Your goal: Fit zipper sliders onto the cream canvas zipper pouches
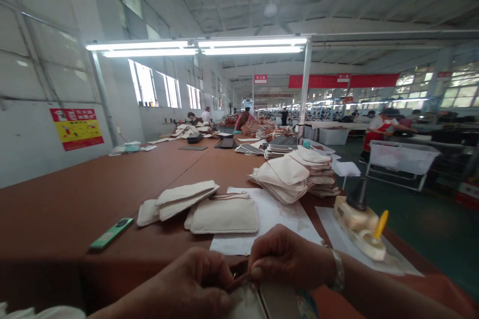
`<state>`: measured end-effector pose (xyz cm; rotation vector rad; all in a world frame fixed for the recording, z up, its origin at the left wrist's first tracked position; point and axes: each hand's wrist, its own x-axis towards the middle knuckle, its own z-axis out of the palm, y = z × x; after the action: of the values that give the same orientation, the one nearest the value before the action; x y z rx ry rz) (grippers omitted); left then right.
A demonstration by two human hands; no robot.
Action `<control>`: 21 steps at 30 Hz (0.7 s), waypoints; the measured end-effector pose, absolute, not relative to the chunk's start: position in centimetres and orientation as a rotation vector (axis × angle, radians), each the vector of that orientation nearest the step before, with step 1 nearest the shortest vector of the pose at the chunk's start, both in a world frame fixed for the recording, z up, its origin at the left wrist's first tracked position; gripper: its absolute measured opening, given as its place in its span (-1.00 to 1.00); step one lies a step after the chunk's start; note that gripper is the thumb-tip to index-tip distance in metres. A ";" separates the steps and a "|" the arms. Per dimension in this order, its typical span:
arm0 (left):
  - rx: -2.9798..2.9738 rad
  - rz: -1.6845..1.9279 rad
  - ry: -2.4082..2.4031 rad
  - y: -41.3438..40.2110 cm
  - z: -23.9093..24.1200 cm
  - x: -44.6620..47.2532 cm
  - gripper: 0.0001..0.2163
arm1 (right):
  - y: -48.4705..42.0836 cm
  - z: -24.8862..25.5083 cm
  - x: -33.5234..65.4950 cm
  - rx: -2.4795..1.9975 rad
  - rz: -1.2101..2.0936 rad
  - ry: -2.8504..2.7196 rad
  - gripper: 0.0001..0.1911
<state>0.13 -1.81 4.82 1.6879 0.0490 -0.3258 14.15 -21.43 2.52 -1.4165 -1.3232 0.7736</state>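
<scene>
At the table's near edge, my left hand (204,279) and my right hand (286,259) are both closed, pinching the brown-trimmed edge of a pale fabric pouch (243,303). My thumbs and fingers meet close together along that edge, and a small metallic glint shows between them. The pouch's lower part is cut off by the frame. Just beyond my hands, several cream fabric pouches (224,215) with brown edging lie in a small overlapping group, partly on white paper (234,243). A taller pile of similar pouches (282,174) rises further right.
A pale plastic holder (357,219) with a black cone (358,195) and a yellow-handled tool (380,224) stands at right. A green flat box-like item (111,234) lies left on the brown table (112,184). Further back are more stacks, a wheeled white bin (402,157) and several people.
</scene>
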 end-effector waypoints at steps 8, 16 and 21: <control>1.687 -0.387 -0.029 -1.6 3.7 0.5 -0.49 | -21.6 1.7 13.9 -1.385 0.745 -1.299 -0.54; 1.929 -0.381 0.039 -2.2 4.9 0.3 -0.49 | -21.5 2.0 14.0 -1.381 0.748 -1.299 -0.54; 2.117 -0.275 0.069 -3.3 5.1 -0.3 -0.61 | -21.5 1.7 13.9 -1.358 0.771 -1.257 -0.53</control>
<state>-0.30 -3.34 5.15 2.1171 0.0685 -0.2752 13.87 -21.50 1.73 -1.3585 -1.2572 0.7711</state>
